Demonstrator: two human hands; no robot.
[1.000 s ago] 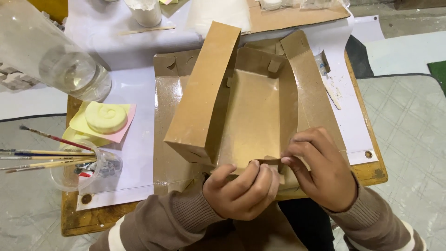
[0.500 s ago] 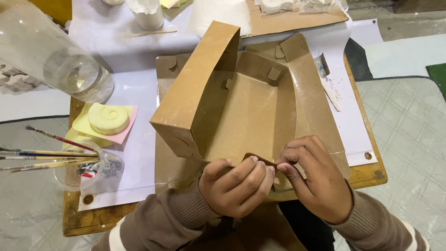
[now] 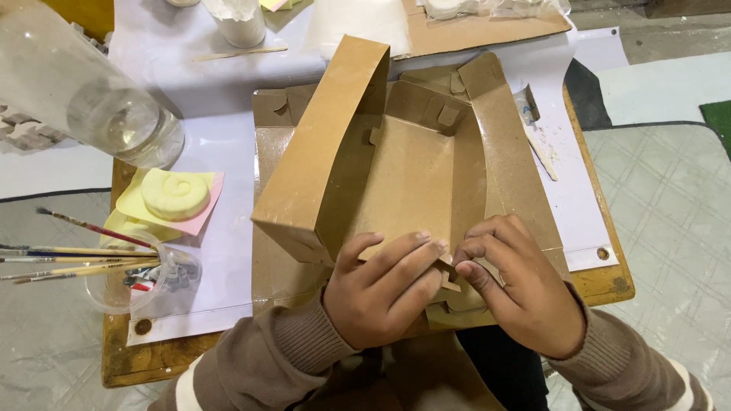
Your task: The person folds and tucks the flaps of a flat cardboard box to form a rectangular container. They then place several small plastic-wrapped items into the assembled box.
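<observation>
Both hands pinch the cardboard box (image 3: 411,175) tab at the desk's near edge — left hand (image 3: 384,293), right hand (image 3: 518,293) — I'd press it flat, evenly.

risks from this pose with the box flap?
1. Both the left hand and right hand pinch the near flap of the cardboard box; its small tab could crease or tear.
2. The box's raised left wall leans unsupported and could fold back.
3. Shoving the box may nudge the clear bottle.
</observation>
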